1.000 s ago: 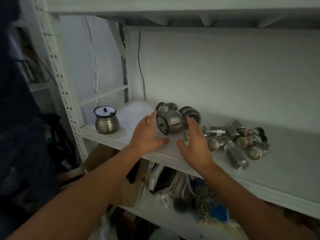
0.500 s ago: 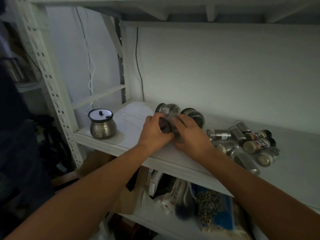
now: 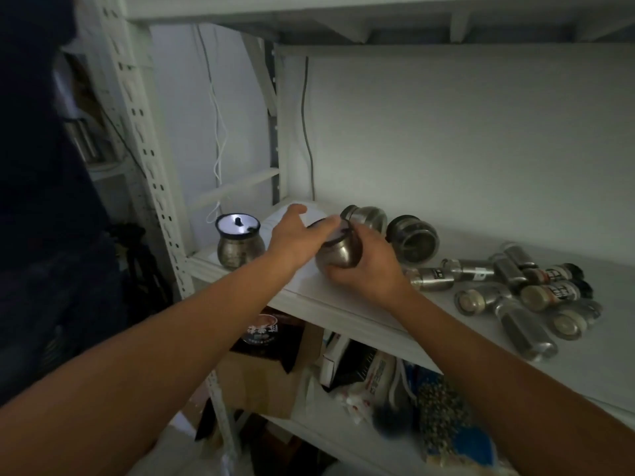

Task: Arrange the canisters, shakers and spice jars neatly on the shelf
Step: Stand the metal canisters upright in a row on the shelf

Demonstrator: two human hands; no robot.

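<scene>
A round steel canister [image 3: 338, 254] is held tilted just above the white shelf [image 3: 347, 312], its dark-rimmed lid facing up and left. My right hand [image 3: 366, 269] grips its body from the right and below. The straight fingers of my left hand [image 3: 292, 237] touch the lid's rim, thumb spread upward. Another canister [image 3: 239, 247] with a white lid stands upright at the shelf's left end. Two more canisters [image 3: 366, 217] [image 3: 414, 239] lie on their sides behind my right hand. Several shakers and spice jars [image 3: 515, 290] lie in a heap to the right.
A perforated white post [image 3: 151, 173] bounds the shelf on the left, and the wall closes it behind. The upper shelf [image 3: 343, 8] hangs overhead. On the lower shelf sit a cardboard box [image 3: 264, 365] and several packets [image 3: 439, 407].
Both hands closed on the lying canister, then raised it and turned its lid upward. My left hand has loosened to a touch on the lid.
</scene>
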